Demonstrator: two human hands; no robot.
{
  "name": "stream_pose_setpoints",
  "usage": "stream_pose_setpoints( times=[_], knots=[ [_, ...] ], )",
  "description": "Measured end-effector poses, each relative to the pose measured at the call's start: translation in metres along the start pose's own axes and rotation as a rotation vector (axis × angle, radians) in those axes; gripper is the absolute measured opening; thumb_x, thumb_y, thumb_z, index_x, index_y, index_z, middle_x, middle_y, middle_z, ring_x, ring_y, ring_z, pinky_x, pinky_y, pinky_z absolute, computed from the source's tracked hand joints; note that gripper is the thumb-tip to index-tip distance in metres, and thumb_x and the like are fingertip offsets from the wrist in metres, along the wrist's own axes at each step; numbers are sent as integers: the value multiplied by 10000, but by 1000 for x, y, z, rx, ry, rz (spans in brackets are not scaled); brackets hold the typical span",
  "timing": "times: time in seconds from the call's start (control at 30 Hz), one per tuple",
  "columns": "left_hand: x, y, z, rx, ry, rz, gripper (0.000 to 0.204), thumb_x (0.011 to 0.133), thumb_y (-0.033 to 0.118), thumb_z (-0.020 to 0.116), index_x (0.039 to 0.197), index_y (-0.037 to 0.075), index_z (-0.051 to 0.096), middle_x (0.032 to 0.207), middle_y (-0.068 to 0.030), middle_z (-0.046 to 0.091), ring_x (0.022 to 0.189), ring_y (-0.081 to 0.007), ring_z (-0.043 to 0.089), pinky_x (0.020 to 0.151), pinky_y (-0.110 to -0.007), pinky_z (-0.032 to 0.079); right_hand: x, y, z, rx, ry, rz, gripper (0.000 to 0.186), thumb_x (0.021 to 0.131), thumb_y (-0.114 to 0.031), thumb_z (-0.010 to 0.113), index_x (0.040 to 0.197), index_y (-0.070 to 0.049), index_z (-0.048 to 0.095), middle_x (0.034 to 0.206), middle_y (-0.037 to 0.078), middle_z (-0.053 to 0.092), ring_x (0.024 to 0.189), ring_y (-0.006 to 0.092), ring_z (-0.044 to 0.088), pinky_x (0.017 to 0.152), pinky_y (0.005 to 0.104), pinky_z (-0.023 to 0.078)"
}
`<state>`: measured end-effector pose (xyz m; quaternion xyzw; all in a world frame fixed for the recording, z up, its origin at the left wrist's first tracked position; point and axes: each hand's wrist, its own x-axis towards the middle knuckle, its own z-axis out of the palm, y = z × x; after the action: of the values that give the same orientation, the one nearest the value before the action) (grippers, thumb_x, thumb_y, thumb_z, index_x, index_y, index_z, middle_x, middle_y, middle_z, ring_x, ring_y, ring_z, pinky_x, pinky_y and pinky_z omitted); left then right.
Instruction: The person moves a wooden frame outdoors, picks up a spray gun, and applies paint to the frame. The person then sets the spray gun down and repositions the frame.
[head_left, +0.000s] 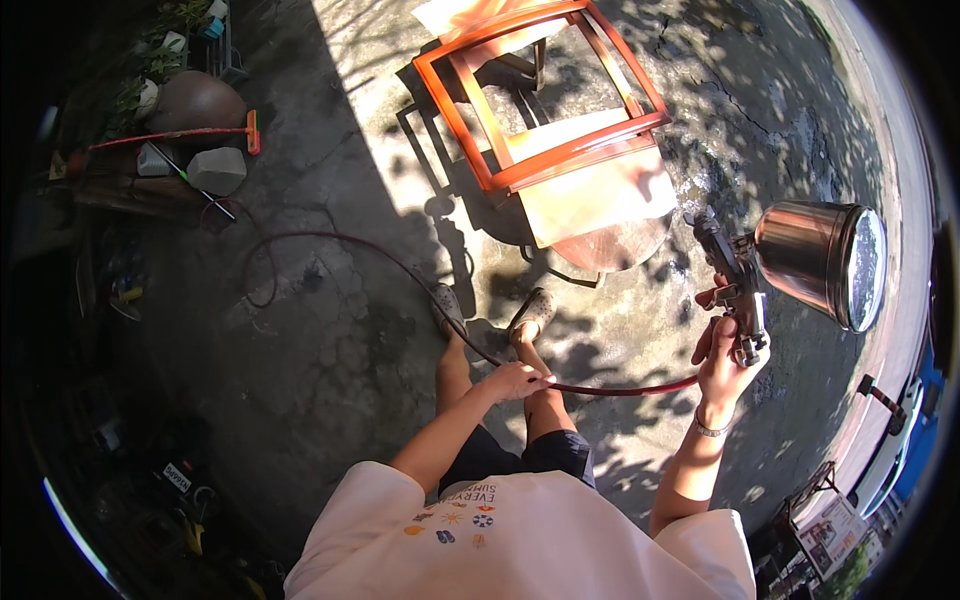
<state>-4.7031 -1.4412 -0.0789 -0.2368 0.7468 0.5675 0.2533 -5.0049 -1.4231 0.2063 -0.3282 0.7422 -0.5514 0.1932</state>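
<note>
My right hand (730,360) grips a metal spray gun (732,270) by its handle, held out at the right with a large steel cup (805,265) attached on its right side. A dark red hose (630,390) runs from below that hand across my body, and my left hand (518,382) is closed on it near my legs, then it loops over the ground to the left. Ahead, an orange-red wooden frame (560,145) lies over paler wooden boards (590,195), raised on a round stand (615,250).
Concrete ground (320,330) is part shaded, part sunlit. At the upper left are plants (150,55), a round brown object (195,95), a red-handled broom (180,133) and a pale block (215,170). Dark clutter (180,510) lines the lower left; a signboard (825,530) and blue vehicle (915,450) are at right.
</note>
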Motion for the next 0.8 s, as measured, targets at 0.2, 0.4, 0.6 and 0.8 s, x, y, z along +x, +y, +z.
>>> stream_pose_setpoints(
  times=[0.2,0.4,0.6,0.8],
  knots=[
    [-123,-153,-90,12,304,-430,751,974,640,451,699,-32,646,626,-241,578,645,-407,596,670,-486,463,23,125,-111,-458,284,65,358,1007,-302,619,1131,27,691,895,80,743,489,13,476,430,202,342],
    [-195,-213,-137,139,509,-554,760,972,616,484,642,-69,499,586,-232,466,610,-408,500,660,-493,413,12,184,-77,-455,447,204,405,999,-379,622,1029,10,730,774,52,720,451,27,427,428,249,306],
    [-228,-213,-164,328,588,-446,679,998,487,523,607,-68,541,595,-244,489,673,-412,517,751,-483,418,-30,175,-18,-282,508,294,442,1007,-409,606,966,13,729,497,-18,514,400,44,396,415,251,281],
    [-301,-202,-200,332,676,-501,680,999,471,525,608,-84,556,596,-269,490,635,-401,524,730,-493,415,-50,124,6,-217,476,398,471,1001,-449,596,956,3,722,490,-37,459,389,50,389,398,248,253]
  ],
)
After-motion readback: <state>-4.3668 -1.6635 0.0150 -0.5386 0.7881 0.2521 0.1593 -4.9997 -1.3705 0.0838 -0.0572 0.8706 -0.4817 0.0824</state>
